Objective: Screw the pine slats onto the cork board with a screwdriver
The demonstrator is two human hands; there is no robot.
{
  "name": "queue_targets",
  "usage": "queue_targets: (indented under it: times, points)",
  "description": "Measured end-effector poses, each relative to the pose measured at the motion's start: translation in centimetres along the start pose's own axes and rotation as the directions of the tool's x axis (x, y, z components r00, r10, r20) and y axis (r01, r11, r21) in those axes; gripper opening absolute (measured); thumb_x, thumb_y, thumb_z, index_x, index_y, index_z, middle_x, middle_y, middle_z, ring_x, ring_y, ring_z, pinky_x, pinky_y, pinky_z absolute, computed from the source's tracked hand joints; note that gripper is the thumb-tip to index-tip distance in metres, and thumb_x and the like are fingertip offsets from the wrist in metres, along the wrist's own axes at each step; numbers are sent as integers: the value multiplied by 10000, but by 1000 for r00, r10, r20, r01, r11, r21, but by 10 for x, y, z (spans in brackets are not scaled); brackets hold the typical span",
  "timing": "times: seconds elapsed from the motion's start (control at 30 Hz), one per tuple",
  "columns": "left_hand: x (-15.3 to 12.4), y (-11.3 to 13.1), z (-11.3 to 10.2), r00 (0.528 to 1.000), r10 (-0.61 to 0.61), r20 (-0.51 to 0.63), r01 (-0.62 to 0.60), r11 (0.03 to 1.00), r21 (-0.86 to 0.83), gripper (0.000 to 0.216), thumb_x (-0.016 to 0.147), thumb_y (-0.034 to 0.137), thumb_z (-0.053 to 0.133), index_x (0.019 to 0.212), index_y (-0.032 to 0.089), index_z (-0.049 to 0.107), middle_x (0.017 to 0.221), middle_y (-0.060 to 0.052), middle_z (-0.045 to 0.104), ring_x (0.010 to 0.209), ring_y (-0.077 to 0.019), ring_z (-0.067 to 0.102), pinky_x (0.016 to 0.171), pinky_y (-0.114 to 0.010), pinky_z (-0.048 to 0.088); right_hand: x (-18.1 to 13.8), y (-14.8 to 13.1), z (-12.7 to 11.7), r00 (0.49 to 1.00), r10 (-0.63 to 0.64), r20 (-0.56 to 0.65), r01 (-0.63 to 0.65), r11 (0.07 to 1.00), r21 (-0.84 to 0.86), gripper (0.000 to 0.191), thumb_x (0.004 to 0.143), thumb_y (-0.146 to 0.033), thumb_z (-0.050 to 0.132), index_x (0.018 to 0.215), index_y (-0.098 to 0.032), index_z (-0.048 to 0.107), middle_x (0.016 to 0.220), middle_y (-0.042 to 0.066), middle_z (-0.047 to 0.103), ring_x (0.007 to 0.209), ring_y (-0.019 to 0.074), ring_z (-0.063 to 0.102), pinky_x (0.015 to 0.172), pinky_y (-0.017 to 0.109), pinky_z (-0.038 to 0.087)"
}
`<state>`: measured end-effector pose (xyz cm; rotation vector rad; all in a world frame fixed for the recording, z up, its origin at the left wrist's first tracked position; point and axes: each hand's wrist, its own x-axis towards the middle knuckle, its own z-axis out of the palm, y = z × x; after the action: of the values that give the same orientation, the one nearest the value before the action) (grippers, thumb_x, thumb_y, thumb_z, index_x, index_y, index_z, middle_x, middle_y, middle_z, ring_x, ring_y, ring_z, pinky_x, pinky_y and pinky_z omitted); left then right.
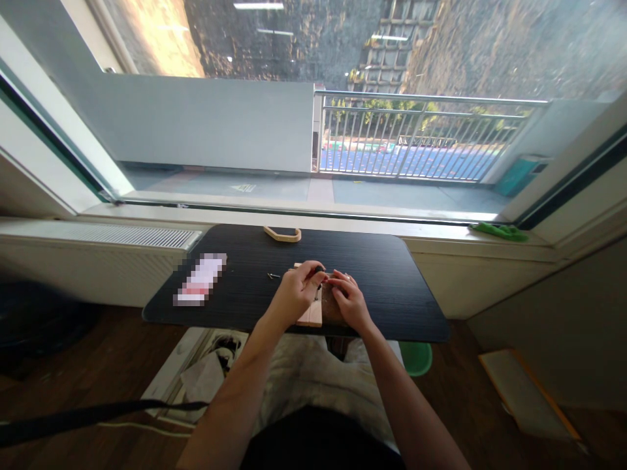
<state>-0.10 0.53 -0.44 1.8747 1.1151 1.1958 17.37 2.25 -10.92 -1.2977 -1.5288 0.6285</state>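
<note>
My left hand (pixel 295 290) and my right hand (pixel 346 297) meet over a pale wooden piece (pixel 312 316) that lies near the front edge of the black table (pixel 401 287). Both hands have their fingers curled, with the fingertips pinched together above the wood. What the fingertips pinch is too small to make out. A small metal part (pixel 273 276) lies on the table just left of my left hand.
A curved wooden piece (pixel 283 234) rests at the table's far edge by the window sill. A blurred pink-and-white packet (pixel 202 279) lies on the table's left side. A green cloth (pixel 499 230) sits on the sill at right. A green bin (pixel 416 358) stands under the table.
</note>
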Motion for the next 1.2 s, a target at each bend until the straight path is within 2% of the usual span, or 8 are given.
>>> queue_targets:
  times: [0.23, 0.47, 0.67, 0.83, 1.03, 1.2]
  points:
    - [2, 3, -4, 998, 20, 56, -23, 999, 45, 210, 938, 312, 489, 987, 190, 652, 848, -55, 743, 753, -177, 681, 703, -278, 521, 0, 0, 0, 1000, 0, -11, 0, 1000, 9, 274, 812, -277, 542, 947, -268, 780, 1312, 57, 667, 1298, 259, 514, 1191, 506, 247]
    - [5, 0, 0, 996, 78, 52, -84, 987, 138, 202, 867, 364, 660, 985, 202, 685, 812, -31, 736, 743, -178, 687, 693, -262, 501, -1, 1, 1, 1000, -8, -23, 8, 1000, 16, 272, 820, -281, 536, 950, -256, 774, 1308, 61, 669, 1301, 261, 512, 1182, 504, 269]
    - [5, -2, -3, 984, 164, -63, -151, 972, 178, 174, 832, 303, 718, 962, 189, 723, 887, -60, 728, 803, -186, 672, 771, -287, 524, -1, 0, 1, 1000, -10, -19, 11, 1000, 17, 272, 815, -266, 541, 949, -247, 778, 1302, 76, 672, 1288, 260, 528, 1192, 501, 247]
    - [2, -3, -2, 989, 128, -68, -118, 984, 134, 234, 822, 297, 733, 1024, 181, 711, 858, -50, 741, 750, -170, 678, 734, -267, 536, -1, 0, 1, 1000, -5, -17, 6, 1000, 18, 277, 811, -267, 535, 947, -251, 776, 1308, 67, 669, 1292, 261, 520, 1186, 504, 255]
    - [0, -1, -6, 988, 139, -67, -125, 976, 177, 174, 837, 248, 689, 993, 172, 707, 815, -39, 739, 732, -157, 680, 713, -248, 531, -1, 2, 1, 1000, -6, -17, 7, 1000, 19, 281, 808, -270, 535, 943, -246, 780, 1305, 69, 669, 1301, 269, 504, 1183, 503, 261]
    - [0, -2, -10, 993, 112, -36, -108, 988, 109, 197, 859, 253, 647, 1029, 177, 713, 851, -44, 757, 754, -159, 689, 717, -245, 525, 0, 3, 1, 1000, -10, -13, 10, 1000, 26, 271, 814, -267, 541, 944, -266, 779, 1313, 54, 664, 1295, 256, 514, 1190, 496, 251]
